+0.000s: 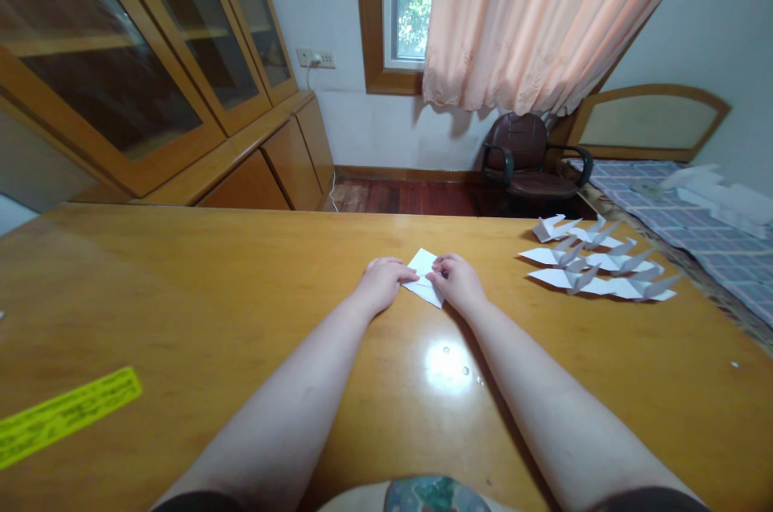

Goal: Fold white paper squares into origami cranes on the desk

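A small folded sheet of white paper [424, 260] lies on the wooden table, one corner pointing away from me and another toward me. My left hand [384, 283] holds its left edge, thumb and fingertips pressed on it. At the opposite edge, the fingers of my right hand [457, 278] pinch the paper near a crease. Some of the paper under my fingertips is hidden. To the right, several folded white paper cranes [568, 278] are set out in rows.
The wooden table [241, 278] spreads around both hands. A yellow strip with writing [69, 415] is at the lower left. Beyond the table are a brown armchair [525, 150], a glass-door cabinet [211, 101] and a bed with a checked cover [694, 214].
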A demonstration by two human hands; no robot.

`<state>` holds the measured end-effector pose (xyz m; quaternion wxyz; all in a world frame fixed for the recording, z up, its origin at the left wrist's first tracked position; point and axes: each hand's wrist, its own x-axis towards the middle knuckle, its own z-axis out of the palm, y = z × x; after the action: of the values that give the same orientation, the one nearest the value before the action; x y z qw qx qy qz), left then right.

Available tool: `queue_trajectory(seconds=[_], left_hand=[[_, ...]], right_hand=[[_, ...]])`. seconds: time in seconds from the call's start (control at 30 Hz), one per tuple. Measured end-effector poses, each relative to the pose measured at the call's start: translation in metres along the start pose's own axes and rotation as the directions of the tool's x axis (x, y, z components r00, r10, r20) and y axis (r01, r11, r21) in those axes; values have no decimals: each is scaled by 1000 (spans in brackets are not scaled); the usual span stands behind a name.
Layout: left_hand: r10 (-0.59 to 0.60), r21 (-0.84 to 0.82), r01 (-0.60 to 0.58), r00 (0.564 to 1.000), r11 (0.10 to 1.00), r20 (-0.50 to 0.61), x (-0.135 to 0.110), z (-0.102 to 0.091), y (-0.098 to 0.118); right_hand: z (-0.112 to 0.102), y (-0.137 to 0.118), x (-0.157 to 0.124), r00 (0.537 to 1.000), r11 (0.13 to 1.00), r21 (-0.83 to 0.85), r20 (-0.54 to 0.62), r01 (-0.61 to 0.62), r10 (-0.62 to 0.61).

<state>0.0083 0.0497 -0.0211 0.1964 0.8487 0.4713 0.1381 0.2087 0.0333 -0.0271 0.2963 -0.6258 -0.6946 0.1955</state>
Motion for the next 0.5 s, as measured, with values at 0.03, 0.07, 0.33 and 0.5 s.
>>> queue_trajectory(seconds=[0.03,0.07,0.33,0.5], left_hand=[[-4,7,4,1000,1000,-2,0,0,0],[-6,17,6,1000,1000,-3,0,1,-1],[72,44,-72,997,996,13,0,2,-4],[86,28,-87,996,996,19,0,2,-6]], right_hand=[[0,1,0,1000,1000,7,-6,12,-12],[0,2,0,1000,1000,5,-12,23,-23],[1,2,1,999,992,-119,-22,32,-35],[2,2,1,1000,985,-173,-16,1,-4]])
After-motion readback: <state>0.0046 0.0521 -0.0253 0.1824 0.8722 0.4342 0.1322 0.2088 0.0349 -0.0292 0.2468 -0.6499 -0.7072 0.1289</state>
